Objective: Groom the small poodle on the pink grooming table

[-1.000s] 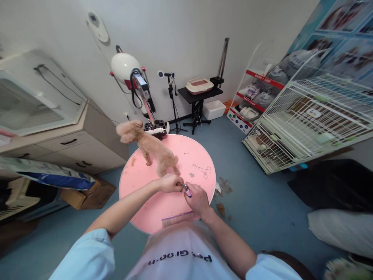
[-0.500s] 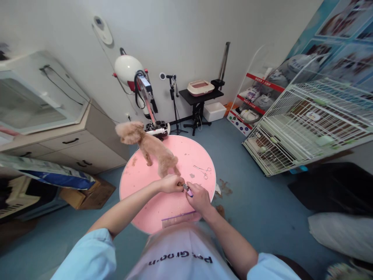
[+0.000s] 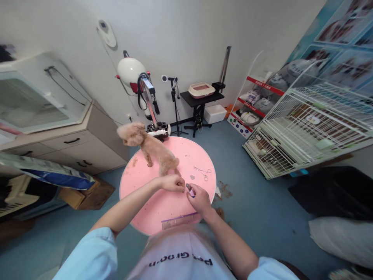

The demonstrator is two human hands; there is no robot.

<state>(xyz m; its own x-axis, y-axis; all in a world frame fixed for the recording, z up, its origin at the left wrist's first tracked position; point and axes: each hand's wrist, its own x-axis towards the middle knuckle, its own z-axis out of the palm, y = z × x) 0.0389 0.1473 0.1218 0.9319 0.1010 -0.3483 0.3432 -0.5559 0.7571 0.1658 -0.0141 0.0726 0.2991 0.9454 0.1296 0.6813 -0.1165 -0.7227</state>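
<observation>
A small tan curly dog (image 3: 151,147) stands on a round pink table (image 3: 145,206), facing away to the left. My left hand (image 3: 172,182) is closed around the dog's hind paw at the table's middle. My right hand (image 3: 198,198) is closed on a small pink and purple nail tool (image 3: 190,190), its tip a little to the right of that paw. A purple comb (image 3: 178,220) lies at the table's near edge, just below my right hand. Small metal scissors (image 3: 203,172) rest on the table to the right of the dog.
A dryer on a stand (image 3: 136,83) rises behind the table. Cabinets (image 3: 72,144) and a cardboard box (image 3: 90,192) are at the left. White wire cages (image 3: 303,128) fill the right. A black side table (image 3: 201,97) and shelves (image 3: 256,101) stand at the back. Fur clumps (image 3: 224,186) lie on the blue floor.
My right hand has drawn the nail tool slightly away from the paw. The left hand keeps its hold on the paw. The camera view has tilted a little.
</observation>
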